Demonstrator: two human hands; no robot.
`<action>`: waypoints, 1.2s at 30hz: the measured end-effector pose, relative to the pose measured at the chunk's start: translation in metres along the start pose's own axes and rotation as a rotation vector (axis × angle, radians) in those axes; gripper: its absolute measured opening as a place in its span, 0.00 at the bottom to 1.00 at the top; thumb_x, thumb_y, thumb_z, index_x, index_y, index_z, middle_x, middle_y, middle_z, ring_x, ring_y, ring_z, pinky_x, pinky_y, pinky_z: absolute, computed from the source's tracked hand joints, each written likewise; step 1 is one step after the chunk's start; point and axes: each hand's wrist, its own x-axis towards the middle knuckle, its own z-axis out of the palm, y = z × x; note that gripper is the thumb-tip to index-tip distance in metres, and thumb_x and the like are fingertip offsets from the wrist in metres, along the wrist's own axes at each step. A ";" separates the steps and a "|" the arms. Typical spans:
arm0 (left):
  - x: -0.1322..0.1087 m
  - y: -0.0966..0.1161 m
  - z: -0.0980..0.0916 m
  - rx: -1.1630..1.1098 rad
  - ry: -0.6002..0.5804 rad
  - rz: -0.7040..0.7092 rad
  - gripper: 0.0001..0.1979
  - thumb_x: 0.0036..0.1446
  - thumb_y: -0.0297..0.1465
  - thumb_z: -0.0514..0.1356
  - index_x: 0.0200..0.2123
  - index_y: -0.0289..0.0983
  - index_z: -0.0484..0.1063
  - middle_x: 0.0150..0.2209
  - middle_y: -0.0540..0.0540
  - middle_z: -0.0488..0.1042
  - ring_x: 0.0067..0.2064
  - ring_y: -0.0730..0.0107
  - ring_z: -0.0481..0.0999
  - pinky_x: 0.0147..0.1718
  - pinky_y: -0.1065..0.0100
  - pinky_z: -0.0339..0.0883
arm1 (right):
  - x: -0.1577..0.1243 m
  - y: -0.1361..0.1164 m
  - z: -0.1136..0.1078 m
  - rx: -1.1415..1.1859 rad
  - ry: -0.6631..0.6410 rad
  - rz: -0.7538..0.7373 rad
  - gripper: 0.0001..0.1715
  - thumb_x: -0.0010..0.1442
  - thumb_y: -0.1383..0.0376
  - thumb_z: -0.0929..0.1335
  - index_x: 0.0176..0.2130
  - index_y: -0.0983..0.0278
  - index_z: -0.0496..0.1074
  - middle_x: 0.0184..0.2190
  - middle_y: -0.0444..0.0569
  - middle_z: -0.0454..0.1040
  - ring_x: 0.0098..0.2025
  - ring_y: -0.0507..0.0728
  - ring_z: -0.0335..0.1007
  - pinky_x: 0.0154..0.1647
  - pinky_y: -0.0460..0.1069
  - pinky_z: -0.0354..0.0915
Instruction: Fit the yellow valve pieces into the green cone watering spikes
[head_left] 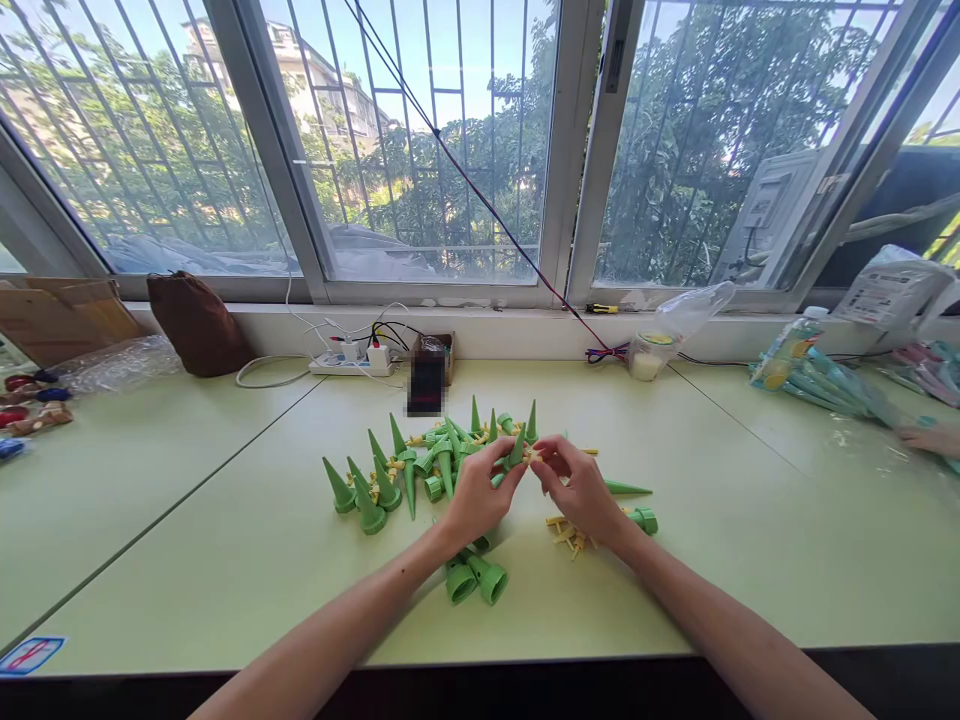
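Observation:
Over the middle of the table, my left hand (480, 492) is closed around a small green plastic watering spike (518, 446), its point upward. Close beside it, my right hand (583, 490) pinches a small yellow valve piece (532, 455) against the spike's side, partly hidden by the fingers. Behind my hands lies a heap of green spikes (445, 462) mixed with yellow pieces. Several spikes (370, 512) stand on their round bases to the left. Loose yellow valve pieces (574, 537) lie under my right wrist. Near my left forearm, green spikes (489, 582) lie with hollow bases facing me.
A power strip (352, 363) and a dark blurred object (426, 386) sit toward the window. A brown bag (196, 325) stands back left. At right are a plastic cup (649, 357), a bottle (789, 350) and bagged items; another person's hand (930, 438) shows at the edge.

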 end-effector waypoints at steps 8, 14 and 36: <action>-0.001 -0.001 0.000 0.009 -0.003 -0.003 0.07 0.62 0.33 0.58 0.42 0.37 0.71 0.39 0.45 0.76 0.41 0.66 0.76 0.39 0.68 0.74 | 0.001 0.002 0.000 -0.006 -0.028 0.000 0.13 0.68 0.58 0.62 0.35 0.63 0.67 0.22 0.42 0.66 0.23 0.51 0.62 0.26 0.46 0.60; -0.002 -0.003 0.001 0.033 -0.002 0.007 0.08 0.62 0.33 0.59 0.43 0.37 0.71 0.40 0.45 0.77 0.40 0.66 0.76 0.38 0.68 0.74 | 0.001 0.001 -0.001 -0.064 -0.021 0.023 0.21 0.69 0.57 0.60 0.27 0.62 0.64 0.19 0.41 0.64 0.21 0.50 0.58 0.25 0.46 0.57; -0.002 -0.007 0.001 0.097 0.002 0.030 0.07 0.62 0.33 0.58 0.41 0.37 0.71 0.37 0.45 0.76 0.39 0.66 0.76 0.38 0.68 0.73 | 0.002 0.005 0.000 -0.068 -0.062 0.007 0.18 0.69 0.59 0.61 0.29 0.63 0.66 0.21 0.41 0.65 0.21 0.50 0.58 0.26 0.46 0.57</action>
